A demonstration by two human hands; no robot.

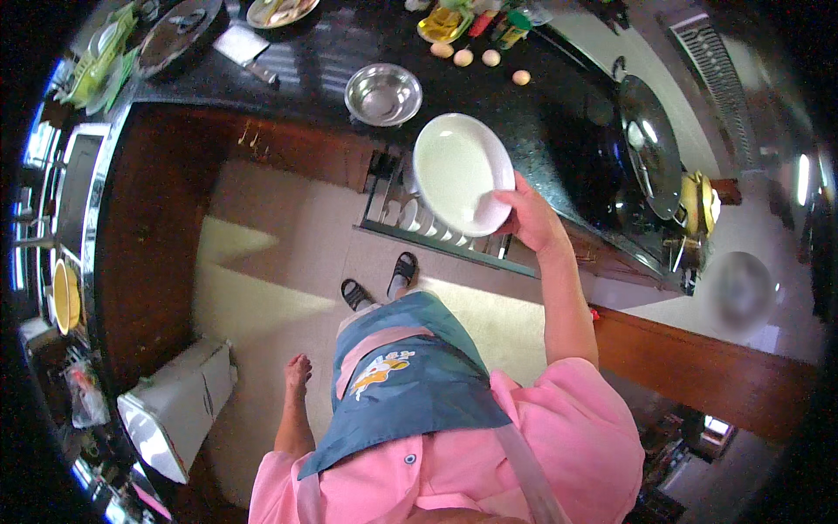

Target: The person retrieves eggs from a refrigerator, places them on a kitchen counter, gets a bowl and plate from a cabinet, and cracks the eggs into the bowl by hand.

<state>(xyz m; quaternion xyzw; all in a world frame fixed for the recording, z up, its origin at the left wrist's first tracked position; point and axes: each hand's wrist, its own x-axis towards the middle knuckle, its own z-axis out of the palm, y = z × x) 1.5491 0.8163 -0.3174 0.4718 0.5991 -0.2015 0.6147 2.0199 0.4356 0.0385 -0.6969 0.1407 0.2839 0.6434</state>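
Observation:
My right hand [529, 213] grips the lower right rim of a white oval dish [458, 170], thumb on its inside. The dish is tilted, over the counter's edge and a pulled-out drawer rack [445, 245] that holds white bowls or cups. My left hand [298, 370] hangs low at my side, fingers curled, with nothing visible in it. A shiny metal bowl [383, 95] stands on the dark counter just up and left of the dish. Several eggs [491, 58] lie farther back, near a bowl of yellow food [443, 25].
A cleaver [242, 47] lies on the counter at the upper left, by a large dark platter [180, 36]. A lidded wok [651, 147] stands on the right. The open drawer juts out before my feet. A white cabinet [186, 406] stands at the lower left.

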